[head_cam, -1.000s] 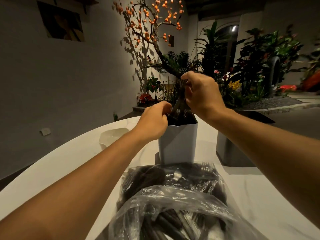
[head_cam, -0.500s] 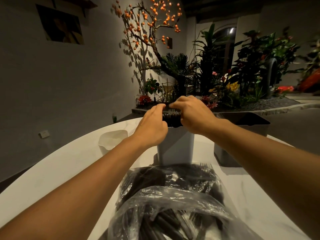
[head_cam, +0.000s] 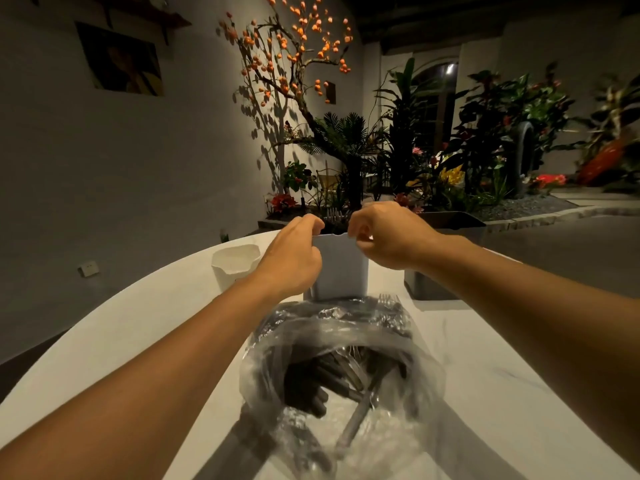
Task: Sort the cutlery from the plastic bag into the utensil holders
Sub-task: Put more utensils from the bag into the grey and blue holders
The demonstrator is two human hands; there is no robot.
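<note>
A pale grey utensil holder [head_cam: 341,271] stands mid-table with fork tines [head_cam: 334,214] poking above its rim. My left hand [head_cam: 294,258] pinches the rim's left corner, finger curled over the top and thumb on the front face. At the right corner my right hand [head_cam: 388,233] curls its fingers on the rim in the same way. In front of the holder lies the clear plastic bag [head_cam: 408,344], mouth open toward me, holding several black-handled pieces of cutlery [head_cam: 325,379].
A white holder [head_cam: 235,268] stands to the left of the middle one and a dark grey holder [head_cam: 427,289] to its right. All sit on a white rounded table [head_cam: 145,323]. A planter bed with plants lies beyond the far edge.
My right hand came down with a bundle of forks. Both hands pressed the bundle into the middle holder, then moved apart to the rim's corners. The camera tilted down toward the bag.
</note>
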